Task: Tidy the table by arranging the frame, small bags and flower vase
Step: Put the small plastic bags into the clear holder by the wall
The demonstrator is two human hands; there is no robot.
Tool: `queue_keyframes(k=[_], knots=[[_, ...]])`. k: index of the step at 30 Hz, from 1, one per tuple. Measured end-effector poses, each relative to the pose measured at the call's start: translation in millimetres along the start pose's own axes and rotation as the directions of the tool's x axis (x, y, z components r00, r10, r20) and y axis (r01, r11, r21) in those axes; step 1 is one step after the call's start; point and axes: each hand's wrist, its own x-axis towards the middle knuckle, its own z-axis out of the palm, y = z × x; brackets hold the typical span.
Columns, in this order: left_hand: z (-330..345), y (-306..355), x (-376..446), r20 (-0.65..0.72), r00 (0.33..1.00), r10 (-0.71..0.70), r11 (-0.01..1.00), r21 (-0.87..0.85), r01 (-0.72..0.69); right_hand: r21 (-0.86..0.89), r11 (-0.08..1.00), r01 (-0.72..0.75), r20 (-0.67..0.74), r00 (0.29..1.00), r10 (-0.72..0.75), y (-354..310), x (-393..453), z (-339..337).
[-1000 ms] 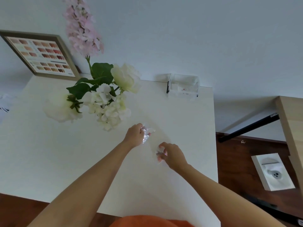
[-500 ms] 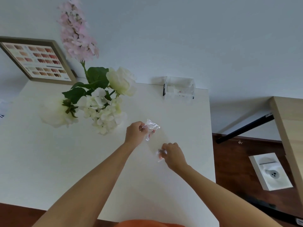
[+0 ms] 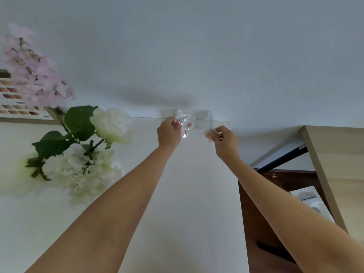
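Head view, left hand (image 3: 169, 133) and right hand (image 3: 224, 141) fingers pinching small bags (image 3: 186, 125) near table's (image 3: 189, 203) far edge

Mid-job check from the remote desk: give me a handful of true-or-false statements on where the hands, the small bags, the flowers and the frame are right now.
1. Each hand pinches a small clear plastic bag. True: the left hand holds one small clear bag with red specks, the right hand another crumpled clear bag.
2. Both hands are at the far edge of the white table. True.
3. The white and pink flower bouquet lies right of the hands. False: it is to their left.
4. The wooden picture frame with colour swatches lies flat mid-table. False: it leans at the far left, behind the flowers.
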Motion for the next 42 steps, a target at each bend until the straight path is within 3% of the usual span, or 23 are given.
queue_keyframes(k=[4, 9, 17, 26, 35, 42], knots=[[21.3, 15.4, 25.7, -0.021, 1.0, -0.019, 0.999, -0.051, 0.018, 0.031, 0.999, 0.044, -0.057, 0.997, -0.043, -16.4, 38.0, -1.2], [41.2, 13.9, 46.5, 0.021, 0.999, -0.049, 0.998, -0.036, 0.05, -0.006, 0.998, 0.063, -0.019, 0.998, -0.063, -22.2, 66.6, 13.0], [54.2, -25.6, 43.5, 0.059, 0.998, -0.027, 0.964, 0.267, 0.01, -0.285, 0.955, 0.085, 0.037, 0.996, -0.078, 17.4, 66.1, 38.5], [55.1, -42.8, 42.5, 0.098, 0.994, 0.047, 0.958, 0.278, -0.073, -0.386, 0.908, 0.16, 0.061, 0.987, -0.147, 37.8, 62.1, 46.0], [51.7, -38.5, 42.5, 0.14, 0.99, -0.007, 0.946, 0.323, -0.039, -0.417, 0.899, 0.137, 0.085, 0.99, -0.112, 34.9, 61.7, 44.9], [32.2, -24.4, 15.0, 0.089, 0.995, 0.037, 0.953, 0.298, -0.062, -0.425, 0.894, 0.144, 0.11, 0.988, -0.107, 15.1, 52.6, 30.9]])
